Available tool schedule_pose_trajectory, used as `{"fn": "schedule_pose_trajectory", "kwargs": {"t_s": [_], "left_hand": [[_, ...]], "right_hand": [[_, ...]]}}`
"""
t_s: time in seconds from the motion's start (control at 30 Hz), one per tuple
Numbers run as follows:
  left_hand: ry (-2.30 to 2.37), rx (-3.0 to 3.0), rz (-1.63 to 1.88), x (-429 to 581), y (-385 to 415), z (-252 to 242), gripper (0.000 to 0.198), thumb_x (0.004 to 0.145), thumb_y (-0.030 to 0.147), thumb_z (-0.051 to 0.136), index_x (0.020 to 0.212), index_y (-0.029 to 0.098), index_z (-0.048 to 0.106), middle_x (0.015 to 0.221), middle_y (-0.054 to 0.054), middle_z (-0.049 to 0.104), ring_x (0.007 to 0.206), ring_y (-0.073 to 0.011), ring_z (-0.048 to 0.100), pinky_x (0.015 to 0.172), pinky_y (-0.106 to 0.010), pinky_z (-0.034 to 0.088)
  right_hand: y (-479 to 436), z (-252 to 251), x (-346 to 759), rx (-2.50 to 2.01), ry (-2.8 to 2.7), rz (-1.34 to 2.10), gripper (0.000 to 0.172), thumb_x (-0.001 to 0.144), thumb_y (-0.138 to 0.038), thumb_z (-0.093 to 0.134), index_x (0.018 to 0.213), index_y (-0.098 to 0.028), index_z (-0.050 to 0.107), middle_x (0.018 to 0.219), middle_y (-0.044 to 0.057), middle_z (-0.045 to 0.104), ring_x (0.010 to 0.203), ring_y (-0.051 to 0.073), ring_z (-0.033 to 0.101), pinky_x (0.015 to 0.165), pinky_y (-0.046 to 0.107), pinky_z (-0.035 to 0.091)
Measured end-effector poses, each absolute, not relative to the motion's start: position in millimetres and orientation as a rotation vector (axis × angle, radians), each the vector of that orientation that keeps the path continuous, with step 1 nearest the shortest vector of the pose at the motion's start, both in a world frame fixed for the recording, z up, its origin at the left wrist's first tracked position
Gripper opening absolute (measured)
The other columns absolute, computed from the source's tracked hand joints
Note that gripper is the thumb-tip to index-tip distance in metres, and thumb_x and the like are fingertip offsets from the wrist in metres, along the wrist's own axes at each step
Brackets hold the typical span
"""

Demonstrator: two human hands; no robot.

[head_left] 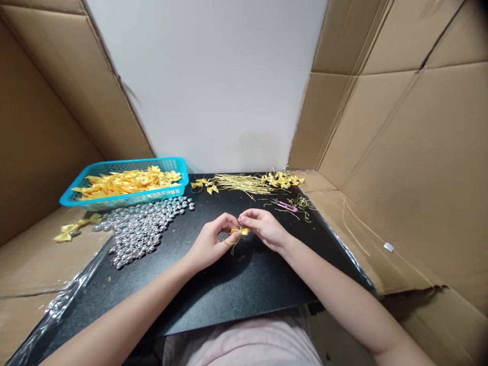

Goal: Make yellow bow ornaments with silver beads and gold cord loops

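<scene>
Over the middle of the black table, my left hand [213, 241] pinches a small yellow ribbon bow [244, 232] between thumb and fingers. A thin gold cord [233, 249] loops down from the bow by the left thumb. Right beside it, my right hand [269, 230] is closed in a pinch at the bow's upper edge. A tiny silvery bit shows between the fingertips of both hands, too small and covered to make out.
A blue basket [125, 200] of yellow bows stands back left, with silver bells or beads [145, 234] spread before it. At the back lie gold cords [242, 183], finished-looking bows [282, 179], pink thread snips [286, 205] and cord scraps [303, 203]. Cardboard walls [412, 152] flank the table.
</scene>
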State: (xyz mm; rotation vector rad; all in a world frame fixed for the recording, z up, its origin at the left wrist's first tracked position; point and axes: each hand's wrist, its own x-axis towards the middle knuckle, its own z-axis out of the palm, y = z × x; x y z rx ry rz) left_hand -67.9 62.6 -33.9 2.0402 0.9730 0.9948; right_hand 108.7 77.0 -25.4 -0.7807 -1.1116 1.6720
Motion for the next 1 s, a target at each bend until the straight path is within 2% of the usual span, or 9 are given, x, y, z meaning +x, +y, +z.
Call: {"fn": "schedule_pose_trajectory", "kwargs": {"t_s": [0.17,0.43,0.63,0.83,1.0], "left_hand": [[0.981,2.035,0.989,-67.0,61.9,-33.0,0.013,0.088,0.030,0.057,0.094,0.019,0.054,0.084,-0.002,0.066,0.075,-0.0150,0.064,0.071,-0.026,0.049],[1.006,2.031,1.024,-66.0,61.0,-33.9,0.013,0.087,0.031,0.056,0.089,0.019,0.054,0.080,-0.001,0.062,0.070,-0.0133,0.060,0.067,-0.024,0.048],[0.999,1.899,1.041,-64.3,60.5,-35.0,0.013,0.086,0.030,0.057,0.087,0.018,0.054,0.079,-0.002,0.065,0.070,-0.0143,0.062,0.066,-0.025,0.048],[1.023,1.768,1.077,-60.9,59.9,-34.0,0.020,0.083,0.037,0.063,0.084,0.018,0.055,0.072,0.000,0.065,0.066,-0.0142,0.063,0.062,-0.024,0.048],[1.010,1.776,1.076,-62.1,62.6,-37.7,0.021,0.082,0.036,0.064,0.087,0.019,0.054,0.073,0.000,0.066,0.068,-0.0145,0.064,0.063,-0.024,0.048]], "right_hand": [[77.2,-24.9,108.5,-0.773,-1.092,1.618,0.031,0.054,-0.036,0.086,0.070,-0.016,0.066,0.071,-0.001,0.069,0.067,0.011,0.062,0.072,0.026,0.048],[78.6,-23.9,109.4,-0.762,-1.081,1.549,0.032,0.055,-0.037,0.086,0.071,-0.018,0.065,0.072,-0.001,0.070,0.064,0.012,0.064,0.074,0.029,0.052],[75.0,-21.4,107.7,-0.787,-1.161,1.464,0.033,0.053,-0.040,0.085,0.069,-0.018,0.067,0.067,-0.001,0.069,0.063,0.012,0.064,0.067,0.026,0.052],[73.1,-22.3,105.5,-0.816,-1.243,1.425,0.033,0.054,-0.041,0.084,0.068,-0.018,0.067,0.069,-0.001,0.070,0.066,0.013,0.064,0.069,0.027,0.052],[73.6,-24.6,105.3,-0.819,-1.261,1.418,0.032,0.054,-0.041,0.084,0.068,-0.018,0.066,0.067,-0.002,0.068,0.064,0.012,0.063,0.068,0.027,0.051]]}}
